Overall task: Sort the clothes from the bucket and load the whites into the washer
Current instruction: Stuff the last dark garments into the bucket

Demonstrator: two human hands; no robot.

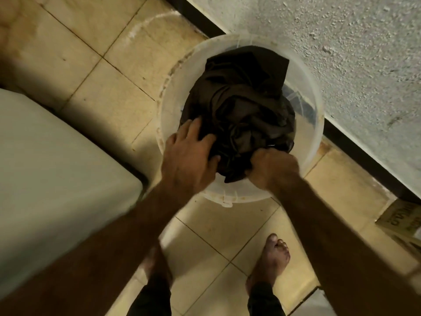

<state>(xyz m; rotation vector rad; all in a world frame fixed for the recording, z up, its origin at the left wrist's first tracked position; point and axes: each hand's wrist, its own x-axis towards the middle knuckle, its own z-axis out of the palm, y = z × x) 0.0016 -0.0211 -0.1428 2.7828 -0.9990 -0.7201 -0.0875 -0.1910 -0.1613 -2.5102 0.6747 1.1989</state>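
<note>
Hands plunge into a translucent plastic bucket standing on a tiled floor close against a rough plastered wall, as a barefoot person bends over the laundry. The left hand lies on the dark clothes with its fingers spread and their tips pressed into the fabric, while the right hand is balled into a fist round a bunch of the same dark cloth at the near edge of the heap.

The clothes fill the bucket in a crumpled mound, and every piece on top looks black or dark brown. No white garment shows anywhere in view, though something may lie hidden underneath.

The washer stands just to the person's left, well apart from the bucket. Only a flat pale top is visible, with no opening and no laundry on it.

No sorted piles appear on the floor, and a cardboard box sits against the wall at the right.

Sorting appears to be at its very start: the darks have to be lifted out and set aside, the whites found, and the washer loaded.
</note>
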